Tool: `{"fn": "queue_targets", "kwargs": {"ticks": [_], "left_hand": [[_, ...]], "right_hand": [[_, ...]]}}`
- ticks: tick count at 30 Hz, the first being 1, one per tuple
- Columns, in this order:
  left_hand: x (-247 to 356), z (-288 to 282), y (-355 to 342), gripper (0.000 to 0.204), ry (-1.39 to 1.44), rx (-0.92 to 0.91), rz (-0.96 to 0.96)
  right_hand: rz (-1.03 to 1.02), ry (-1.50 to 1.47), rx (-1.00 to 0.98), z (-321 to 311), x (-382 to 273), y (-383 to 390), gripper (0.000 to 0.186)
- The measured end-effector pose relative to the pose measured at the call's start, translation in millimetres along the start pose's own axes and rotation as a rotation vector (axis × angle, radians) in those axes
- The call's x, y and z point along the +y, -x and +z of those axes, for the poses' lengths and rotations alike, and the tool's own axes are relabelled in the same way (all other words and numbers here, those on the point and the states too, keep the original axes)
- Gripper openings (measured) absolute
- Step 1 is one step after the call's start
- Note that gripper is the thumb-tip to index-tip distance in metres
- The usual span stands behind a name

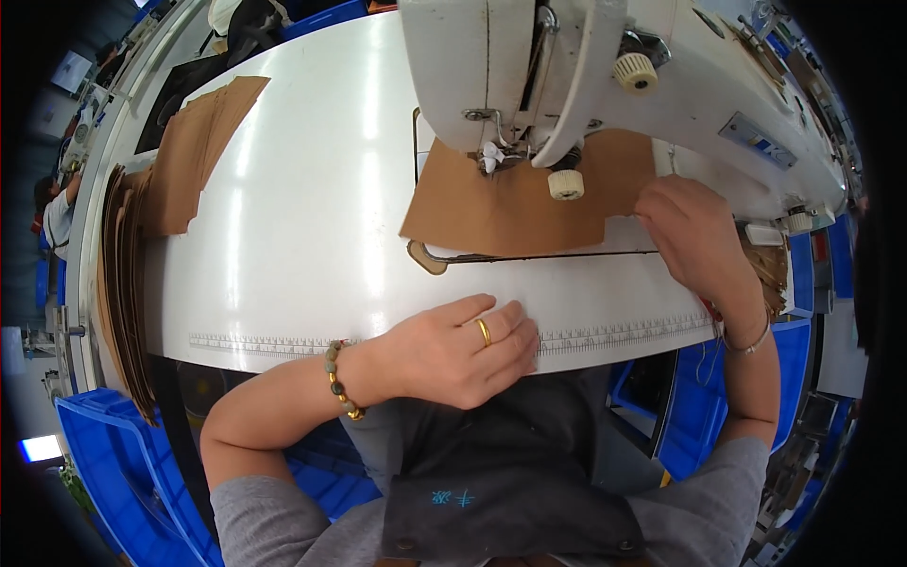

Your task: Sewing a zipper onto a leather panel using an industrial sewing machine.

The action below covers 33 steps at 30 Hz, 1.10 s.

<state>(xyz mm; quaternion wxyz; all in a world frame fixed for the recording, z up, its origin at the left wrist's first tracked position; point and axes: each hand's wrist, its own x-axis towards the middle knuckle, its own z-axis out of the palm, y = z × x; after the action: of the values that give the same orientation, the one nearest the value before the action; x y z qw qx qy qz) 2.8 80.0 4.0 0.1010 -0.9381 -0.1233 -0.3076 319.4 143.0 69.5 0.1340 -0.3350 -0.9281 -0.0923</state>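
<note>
The sewing machine [463,66] stood on a white table [302,198]. A brown sheet [510,208] lay flat under the machine's needle part. The right hand [694,231] was just right of the machine's needle part, its fingertips close together by the sheet's right edge; I could not tell if they pinched it. The left hand [463,350] lay on the table's edge, on the machine's near side, over a ruler strip [624,334]. Its fingers were bent, and I could not tell if it held anything. It wore 1 gold ring [484,333]. Well left of the machine sat many brown pieces [194,161].
</note>
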Motion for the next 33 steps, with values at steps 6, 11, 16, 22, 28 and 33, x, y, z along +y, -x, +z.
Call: {"fn": "queue_targets", "kwargs": {"ticks": [6,11,16,22,28,33], "left_hand": [[3,16,-18,0.045,0.068,-0.088,-0.252],[4,3,-10,0.05,0.087,-0.479,-0.45],[2,-16,5,0.042,0.119,-0.419,-0.456],[-5,-15,9,0.034,0.133,-0.36,-0.441],[-19,-26,18,0.03,0.217,-0.25,-0.442],[-48,-51,21,0.015,0.09,-0.061,-0.747]], "right_hand": [[-0.114,-0.155,0.135,-22,-66,-28,0.014],[-0.132,-0.265,0.15,-6,-100,-39,0.022],[-0.056,-0.702,0.059,23,-96,-36,0.025],[0.071,-0.229,0.164,58,-52,-36,0.047],[0.085,-0.262,0.015,80,-59,-28,0.061],[0.09,-0.228,0.063,77,-62,-39,0.059]]}}
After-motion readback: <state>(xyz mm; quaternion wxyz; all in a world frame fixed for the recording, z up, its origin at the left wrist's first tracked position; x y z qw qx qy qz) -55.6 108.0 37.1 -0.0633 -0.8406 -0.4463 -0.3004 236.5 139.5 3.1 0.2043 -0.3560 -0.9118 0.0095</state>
